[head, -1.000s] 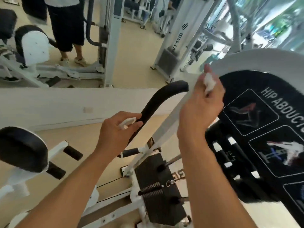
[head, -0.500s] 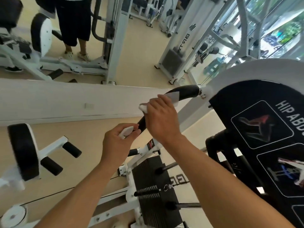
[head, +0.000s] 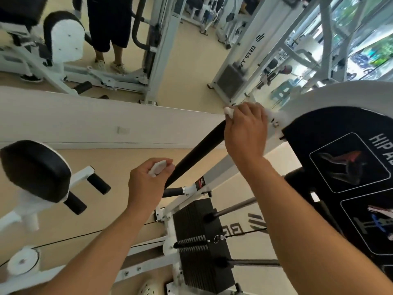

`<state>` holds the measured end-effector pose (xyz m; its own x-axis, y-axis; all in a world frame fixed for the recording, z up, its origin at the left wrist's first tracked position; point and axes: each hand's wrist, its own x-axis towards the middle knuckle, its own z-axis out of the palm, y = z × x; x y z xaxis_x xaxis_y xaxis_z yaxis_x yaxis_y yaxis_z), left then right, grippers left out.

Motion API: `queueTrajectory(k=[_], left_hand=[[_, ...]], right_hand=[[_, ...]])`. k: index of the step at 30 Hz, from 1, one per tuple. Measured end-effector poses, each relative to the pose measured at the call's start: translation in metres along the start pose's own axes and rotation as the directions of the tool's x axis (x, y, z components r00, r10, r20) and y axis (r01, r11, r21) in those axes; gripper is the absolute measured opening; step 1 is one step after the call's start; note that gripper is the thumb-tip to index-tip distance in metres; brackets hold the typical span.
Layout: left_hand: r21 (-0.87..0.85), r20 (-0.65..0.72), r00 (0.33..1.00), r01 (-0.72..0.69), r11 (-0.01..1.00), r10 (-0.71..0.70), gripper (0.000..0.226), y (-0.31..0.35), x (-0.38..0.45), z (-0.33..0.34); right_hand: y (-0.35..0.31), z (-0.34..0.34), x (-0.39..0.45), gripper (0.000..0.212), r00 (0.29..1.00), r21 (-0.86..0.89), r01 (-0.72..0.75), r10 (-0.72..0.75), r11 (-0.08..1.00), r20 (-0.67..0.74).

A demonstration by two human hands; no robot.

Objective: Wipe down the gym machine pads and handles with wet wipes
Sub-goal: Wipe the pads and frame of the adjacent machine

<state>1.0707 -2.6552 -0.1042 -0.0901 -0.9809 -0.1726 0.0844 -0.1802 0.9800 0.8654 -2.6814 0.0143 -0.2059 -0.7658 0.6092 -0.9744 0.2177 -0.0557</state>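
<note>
Fingers of the right hand (head: 246, 133) curled over the upper end of the black handle (head: 197, 154), wrapping it where the grip met the white frame (head: 223, 167) of the machine. A bit of white wet wipe (head: 229, 111) showed at the fingertips, and more of it at the far side of the knuckles, so the hand was clenched round wipe and handle together. The left hand (head: 146, 184) sat lower, just beside the handle's lower stretch, pinching a small folded white wipe (head: 158, 168) between thumb and fingers; whether that wipe touched the handle could not be told.

The step in hand looked to be the wiping of this curved handle, with the right hand at the top end of its travel. The next move likely called for keeping the wrap snug and drawing the wipe down along the black grip toward the lower end, turning the wrist so the underside got covered too.

Further out, the black placard (head: 340, 162) with exercise diagrams lay to the right, the weight stack (head: 195, 241) below the hands, and a black leg pad (head: 36, 169) on its white arm stood well apart to the left, probably among the pads to be wiped. A mirror (head: 170, 50) ran along the wall beyond.
</note>
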Motion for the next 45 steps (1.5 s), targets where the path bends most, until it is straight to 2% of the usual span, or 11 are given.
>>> queueTrajectory(k=[7, 20, 21, 24, 26, 29, 32, 35, 39, 42, 45], left_hand=[[0.021, -0.043, 0.998, 0.036, 0.999, -0.035, 0.012, -0.017, -0.012, -0.021], [0.035, -0.231, 0.964, 0.146, 0.989, -0.135, 0.008, -0.06, -0.025, -0.084], [0.039, -0.232, 0.962, 0.161, 0.986, -0.148, 0.008, -0.063, -0.029, -0.085], [0.025, -0.223, 0.958, 0.189, 0.982, -0.178, 0.008, -0.066, -0.034, -0.087], [0.022, -0.223, 0.957, 0.193, 0.981, -0.183, 0.008, -0.066, -0.032, -0.087], [0.014, -0.22, 0.96, 0.183, 0.983, -0.176, 0.008, -0.062, -0.029, -0.082], [0.011, -0.195, 0.966, 0.173, 0.985, -0.168, 0.007, -0.06, -0.025, -0.071], [0.031, -0.149, 0.977, 0.158, 0.987, -0.152, 0.007, -0.058, -0.018, -0.056], [0.063, -0.122, 0.986, 0.122, 0.991, -0.113, 0.007, -0.051, -0.01, -0.038], [0.079, -0.128, 0.987, 0.106, 0.991, -0.095, 0.008, -0.049, -0.009, -0.038], [0.091, -0.125, 0.985, 0.134, 0.987, -0.122, 0.009, -0.049, -0.013, -0.039]], right_hand=[[-0.009, 0.028, -0.028, 0.028, 0.924, -0.215, 0.382, -0.376, 0.899, 0.067], [-0.064, 0.146, -0.141, 0.03, 0.279, 0.03, 0.734, -0.341, 0.679, 0.898], [-0.068, 0.143, -0.143, 0.034, 0.335, 0.092, 0.592, -0.348, 0.8, 0.876], [-0.075, 0.106, -0.116, 0.036, 0.855, 0.372, 0.044, -0.227, 0.927, 0.465], [-0.023, 0.083, -0.064, 0.044, 0.982, 0.311, 0.055, -0.107, 0.949, 0.153], [0.032, 0.043, -0.001, 0.067, 0.979, -0.15, 0.181, -0.193, 0.972, -0.068], [0.005, 0.028, -0.023, 0.047, 0.907, -0.013, 0.304, -0.293, 0.953, -0.301], [-0.031, 0.053, -0.064, 0.036, 0.908, -0.116, 0.413, -0.397, 0.904, 0.134], [-0.04, 0.118, -0.139, 0.047, 0.533, -0.18, 0.687, -0.32, 0.704, 0.783], [-0.06, 0.134, -0.178, 0.027, 0.393, 0.171, 0.136, -0.211, 0.976, 0.895], [-0.081, 0.115, -0.206, 0.032, 0.311, 0.173, -0.783, 0.135, 0.598, 0.941]])
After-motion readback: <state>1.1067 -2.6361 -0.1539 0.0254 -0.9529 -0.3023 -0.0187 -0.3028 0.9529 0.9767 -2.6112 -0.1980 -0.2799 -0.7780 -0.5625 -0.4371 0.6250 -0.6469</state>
